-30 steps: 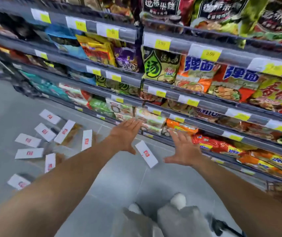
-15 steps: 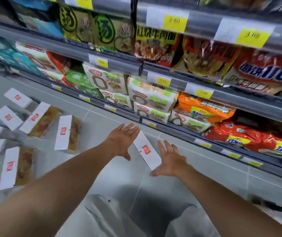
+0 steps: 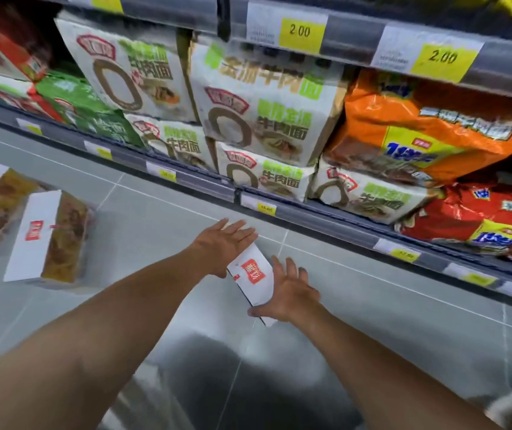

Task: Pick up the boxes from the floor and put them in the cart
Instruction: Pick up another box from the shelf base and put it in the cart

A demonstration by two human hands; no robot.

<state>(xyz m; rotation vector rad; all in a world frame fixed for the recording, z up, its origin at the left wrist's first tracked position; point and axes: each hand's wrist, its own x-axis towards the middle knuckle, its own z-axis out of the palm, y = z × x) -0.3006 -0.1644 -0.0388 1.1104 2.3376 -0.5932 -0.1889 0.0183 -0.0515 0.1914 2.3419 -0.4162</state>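
Now a white box (image 3: pixel 253 276) on the floor (image 3: pixel 143 218), near the bottom shelf's edge (image 3: pixel 326 217), is flanked by the left hand (image 3: pixel 222 243) and right hand (image 3: pixel 289 293), fingers spread wide, nothing clasped, presumably so both sides can be squeezed for lifting.

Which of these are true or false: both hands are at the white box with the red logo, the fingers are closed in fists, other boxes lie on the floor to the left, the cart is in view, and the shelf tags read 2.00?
1. Both hands are at the white box: true; the left hand and right hand flank it.
2. The fingers are closed in fists: false; they are spread open.
3. More boxes lie on the floor to the left: true.
4. A cart is visible: false; none shows in this view.
5. The yellow shelf tags read 2.00: true.
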